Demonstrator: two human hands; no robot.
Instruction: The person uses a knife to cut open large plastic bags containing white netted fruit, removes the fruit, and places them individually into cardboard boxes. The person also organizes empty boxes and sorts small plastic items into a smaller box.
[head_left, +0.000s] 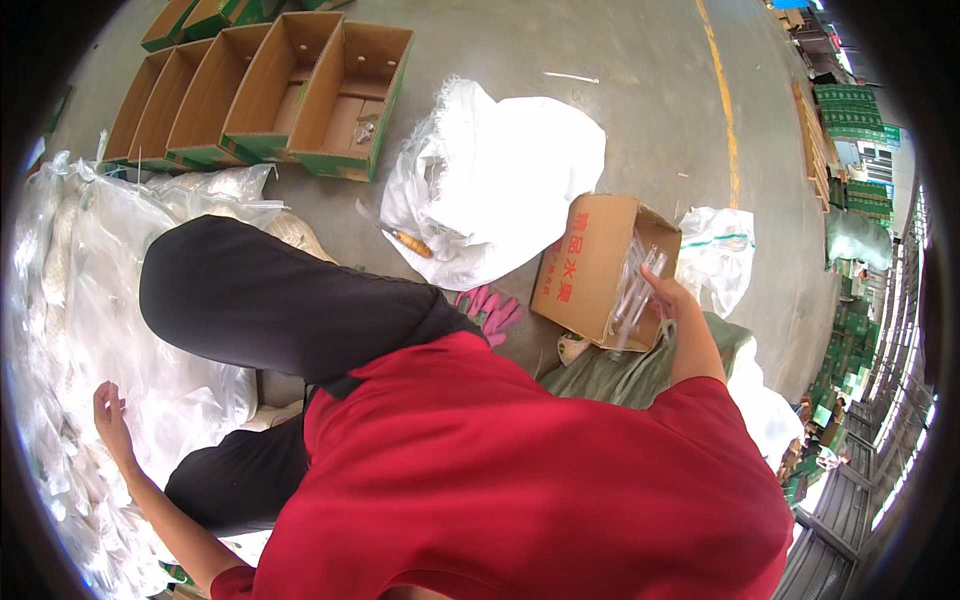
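Observation:
My left hand (111, 412) hovers over or rests lightly against large clear plastic bags (127, 277) filled with pale items, its fingers loosely curled and holding nothing visible. On the other side, my right hand (666, 291) is at the open end of a tilted brown cardboard box (574, 262). Its thumb and fingers grip some clear tube-like plastic pieces (634, 292), and more of them lie inside the box. Pink and grey gloves (495, 313) lie on the floor by my knee. A tool with an orange-brown handle (412, 244) lies against a white woven sack (525, 165).
Several open brown and green cardboard boxes (315, 97) stand in a row at the upper left. A smaller white bag (716, 255) lies beyond the brown box, and green sheeting (615, 382) beneath it. A yellow line (724, 90) crosses the concrete floor. Stacked green boxes (847, 109) stand far right.

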